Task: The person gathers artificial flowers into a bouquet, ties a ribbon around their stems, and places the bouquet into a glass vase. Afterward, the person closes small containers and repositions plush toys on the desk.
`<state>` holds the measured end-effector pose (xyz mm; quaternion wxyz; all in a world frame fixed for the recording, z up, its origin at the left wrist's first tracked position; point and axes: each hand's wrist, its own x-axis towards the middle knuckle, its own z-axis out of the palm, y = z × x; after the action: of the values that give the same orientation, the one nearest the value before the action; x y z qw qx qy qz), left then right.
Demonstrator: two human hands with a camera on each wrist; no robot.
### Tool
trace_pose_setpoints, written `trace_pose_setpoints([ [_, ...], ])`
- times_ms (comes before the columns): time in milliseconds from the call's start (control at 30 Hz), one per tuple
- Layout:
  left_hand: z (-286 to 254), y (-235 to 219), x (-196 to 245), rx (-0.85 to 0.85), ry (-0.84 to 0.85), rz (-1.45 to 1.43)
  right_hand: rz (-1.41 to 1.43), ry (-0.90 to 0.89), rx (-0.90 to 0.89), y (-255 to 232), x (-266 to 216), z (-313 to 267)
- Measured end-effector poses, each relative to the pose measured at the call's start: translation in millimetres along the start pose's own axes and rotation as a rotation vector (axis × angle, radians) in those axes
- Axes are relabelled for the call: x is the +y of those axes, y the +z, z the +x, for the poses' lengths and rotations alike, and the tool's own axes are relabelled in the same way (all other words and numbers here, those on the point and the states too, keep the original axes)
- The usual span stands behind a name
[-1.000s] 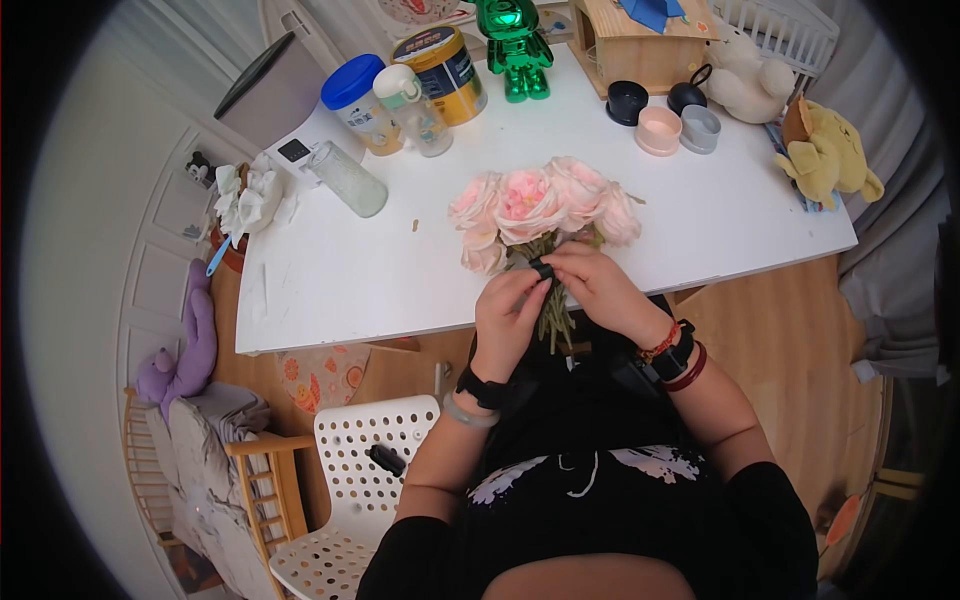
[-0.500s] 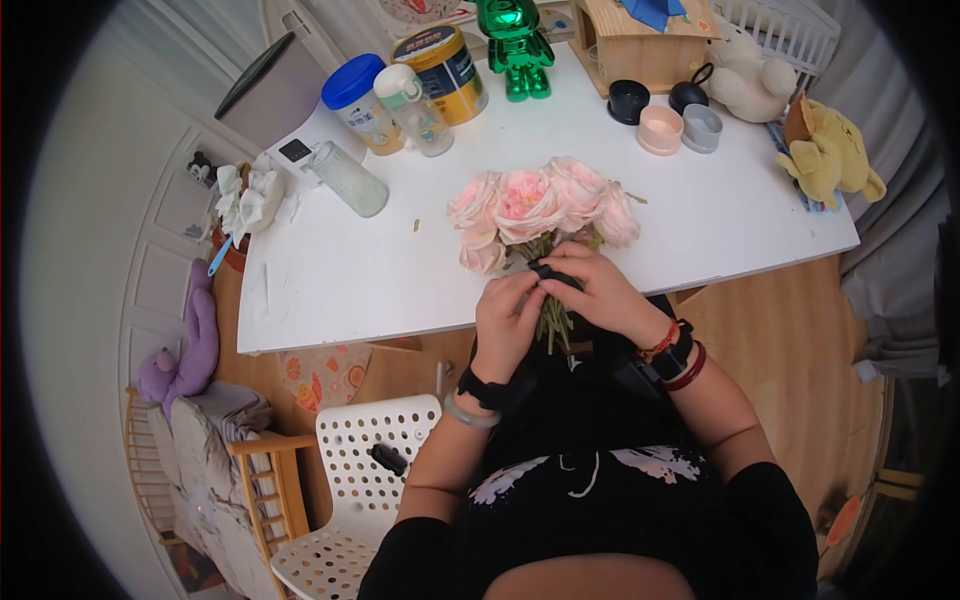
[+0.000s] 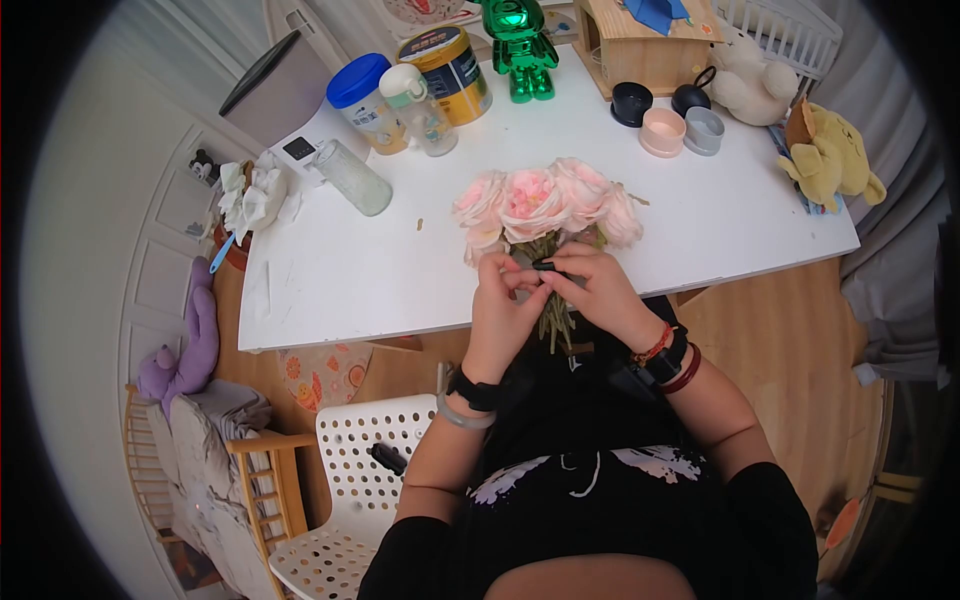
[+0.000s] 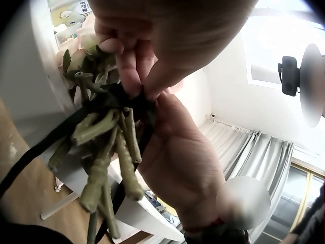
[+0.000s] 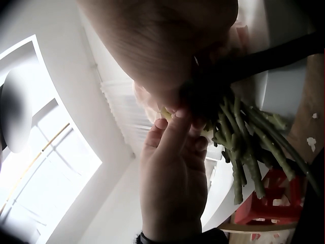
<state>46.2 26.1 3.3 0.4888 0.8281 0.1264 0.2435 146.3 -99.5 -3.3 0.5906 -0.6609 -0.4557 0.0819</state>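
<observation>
A bunch of pink roses (image 3: 535,205) is held upright at the table's near edge, its green stems (image 4: 96,178) pointing down toward the person. Black ribbon (image 4: 48,136) goes around the stems below the blooms, with loose ends hanging down. My left hand (image 3: 503,312) pinches the ribbon between thumb and fingers at the left of the stems. From the other side, my right hand (image 3: 604,292) pinches it too, its thumb and index finger close to the left fingertips. The knuckles partly hide the wrapped part in the head view.
On the white table (image 3: 330,270), a glass vase (image 3: 355,178) lies tilted at the left beside lidded tubs and a bottle (image 3: 425,115). Farther back are a green bear figure (image 3: 520,50), small cups (image 3: 662,132) and a yellow plush (image 3: 830,150). A white chair (image 3: 365,460) stands lower left.
The left fingers have lifted and spread a little higher near the blooms. The right hand drew out a stretch of ribbon, then brought it back close to the left fingertips.
</observation>
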Motion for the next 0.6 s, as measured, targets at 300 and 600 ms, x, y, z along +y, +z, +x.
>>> trace_pose_setpoints([
  [300, -10.0, -10.1, 10.8, 0.113, 0.003, -0.166, -0.047, 0.042, 0.099, 3.8, -0.2, 3.0],
  [600, -5.6, -4.5, 12.4, 0.09, 0.257, 0.209, -0.029, 0.052, 0.115, 3.8, 2.5, 3.0],
])
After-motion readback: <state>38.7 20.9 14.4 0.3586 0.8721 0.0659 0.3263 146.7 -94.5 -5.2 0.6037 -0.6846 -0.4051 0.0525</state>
